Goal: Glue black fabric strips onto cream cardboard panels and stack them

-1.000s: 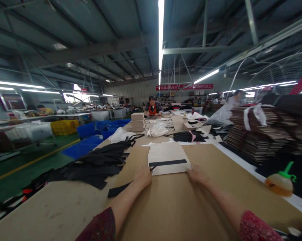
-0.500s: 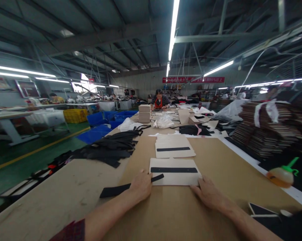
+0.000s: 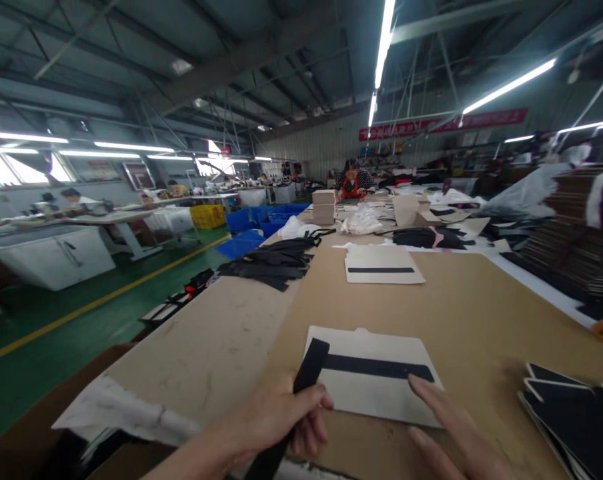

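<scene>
Pale board closer, left hand curled round black strip, right hand loosely spread

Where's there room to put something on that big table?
Bare brown board lies between the near white panel and far white panels. Left of it, the beige surface this side of the black strips is bare. Beyond, a plastic bag and stacked boards crowd things.

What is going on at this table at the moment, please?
A person is working with both hands over a pale board with a dark band across it. The left hand grips a loose black strip slanting over the board's left side. The right hand is at its right side; contact is unclear. Farther up lie more banded pale boards.
</scene>
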Demonstrator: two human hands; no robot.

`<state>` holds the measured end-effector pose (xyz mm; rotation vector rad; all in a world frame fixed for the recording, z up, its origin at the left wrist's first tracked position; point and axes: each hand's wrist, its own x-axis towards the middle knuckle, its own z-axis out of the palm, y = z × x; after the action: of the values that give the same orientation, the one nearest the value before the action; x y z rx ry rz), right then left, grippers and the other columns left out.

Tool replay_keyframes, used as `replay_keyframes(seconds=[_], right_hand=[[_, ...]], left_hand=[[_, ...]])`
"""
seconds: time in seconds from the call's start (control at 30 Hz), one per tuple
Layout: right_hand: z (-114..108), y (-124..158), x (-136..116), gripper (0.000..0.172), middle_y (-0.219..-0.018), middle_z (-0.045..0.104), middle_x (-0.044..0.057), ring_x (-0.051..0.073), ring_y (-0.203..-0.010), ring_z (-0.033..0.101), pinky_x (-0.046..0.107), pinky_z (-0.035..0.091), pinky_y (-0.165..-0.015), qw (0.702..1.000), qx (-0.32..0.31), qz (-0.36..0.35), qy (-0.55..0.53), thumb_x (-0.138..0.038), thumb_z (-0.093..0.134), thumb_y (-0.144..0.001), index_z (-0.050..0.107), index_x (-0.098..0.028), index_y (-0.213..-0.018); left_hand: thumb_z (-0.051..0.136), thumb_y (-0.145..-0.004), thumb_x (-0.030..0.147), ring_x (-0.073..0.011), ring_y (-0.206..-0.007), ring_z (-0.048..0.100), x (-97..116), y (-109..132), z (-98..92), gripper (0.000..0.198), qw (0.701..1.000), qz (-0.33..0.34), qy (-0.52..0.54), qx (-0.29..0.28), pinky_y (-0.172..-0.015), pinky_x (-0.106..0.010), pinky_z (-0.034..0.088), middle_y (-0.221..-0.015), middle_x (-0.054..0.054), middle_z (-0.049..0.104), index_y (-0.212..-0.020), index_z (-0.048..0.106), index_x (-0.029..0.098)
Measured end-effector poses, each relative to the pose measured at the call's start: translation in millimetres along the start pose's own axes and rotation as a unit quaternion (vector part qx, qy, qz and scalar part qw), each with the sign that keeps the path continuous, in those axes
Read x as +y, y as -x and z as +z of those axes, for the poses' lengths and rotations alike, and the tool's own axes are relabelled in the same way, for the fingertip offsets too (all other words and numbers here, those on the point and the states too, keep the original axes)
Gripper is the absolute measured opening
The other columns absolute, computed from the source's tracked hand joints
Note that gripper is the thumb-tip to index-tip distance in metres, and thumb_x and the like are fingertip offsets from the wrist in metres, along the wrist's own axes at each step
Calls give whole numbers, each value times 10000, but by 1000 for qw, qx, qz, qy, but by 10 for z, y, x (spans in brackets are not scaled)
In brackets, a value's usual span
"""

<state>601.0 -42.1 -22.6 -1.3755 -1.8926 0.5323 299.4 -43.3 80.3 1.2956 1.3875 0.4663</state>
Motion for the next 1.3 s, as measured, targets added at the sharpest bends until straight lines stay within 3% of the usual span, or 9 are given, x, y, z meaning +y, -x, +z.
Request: replay_keyframes(seconds=[0.13,0.23,0.67,0.73,0.83,0.97,1.1,1.2,1.3], right_hand=[[81,-236,-744,548,-1297,645,97,281,-1108,649,419,555,-921,977,-60,62,-194,-516,576,-853,577,-289,-1352],[186,-369,-940,582,-1241,671,113,255,-1054,670,394,564,-883,947,-79,99,-295,-513,539,-884,524,-245,-1400],[280,-426,-807,509,-1267,643,104,292,-1088,633,368,575,-811,987,53,24,-147,-453,618,-843,606,-248,-1309],[302,-424,-877,384,-1056,701,84,246,-869,670,315,570,-660,976,75,46,-200,-470,616,-845,677,-253,-1156],[290,-453,-923,284,-702,622,-1,151,-558,556,243,471,-484,932,60,117,-337,-519,613,-842,684,-245,-850],[197,-554,-833,324,-635,562,-32,129,-628,518,212,461,-595,875,67,178,-445,-523,754,-715,651,-215,-721],[183,-627,-794,330,-672,586,-34,116,-638,511,208,471,-626,824,99,214,-515,-491,815,-652,657,-210,-724],[247,-649,-809,310,-718,633,-32,122,-655,560,224,495,-656,818,108,207,-525,-461,813,-676,680,-225,-827],[294,-659,-789,414,-676,631,-38,144,-649,597,244,512,-642,851,120,175,-480,-466,786,-708,685,-230,-1032]], left_hand=[[576,-778,576,-120,-455,570,115,-110,313,470,987,23,136,-82,-442,-198,386,-626,-51,663,-928,624,133],[571,-795,634,-109,-442,558,118,-220,471,515,982,45,140,-116,-439,-190,395,-617,-54,647,-884,638,130],[565,-779,701,-111,-446,531,217,-463,699,590,976,23,205,-64,-432,-199,409,-504,-29,565,-619,602,134],[584,-750,726,-104,-437,522,218,-454,724,596,973,21,223,-64,-428,-198,405,-527,-20,572,-673,615,136],[622,-692,757,-98,-402,501,189,-433,727,638,972,10,223,-78,-412,-200,391,-538,-16,582,-778,645,125],[638,-721,704,-119,-464,577,122,-395,634,655,972,44,217,-80,-463,-214,431,-702,-76,692,-1009,649,116],[591,-760,709,-160,-574,645,92,-388,546,645,974,81,208,-46,-516,-238,454,-817,-128,718,-941,668,94],[593,-760,706,-152,-584,628,111,-405,557,623,974,93,208,-16,-548,-248,452,-784,-96,710,-929,672,111],[562,-768,727,-120,-547,556,127,-429,624,618,978,79,192,6,-563,-243,424,-646,-35,637,-858,666,124]])
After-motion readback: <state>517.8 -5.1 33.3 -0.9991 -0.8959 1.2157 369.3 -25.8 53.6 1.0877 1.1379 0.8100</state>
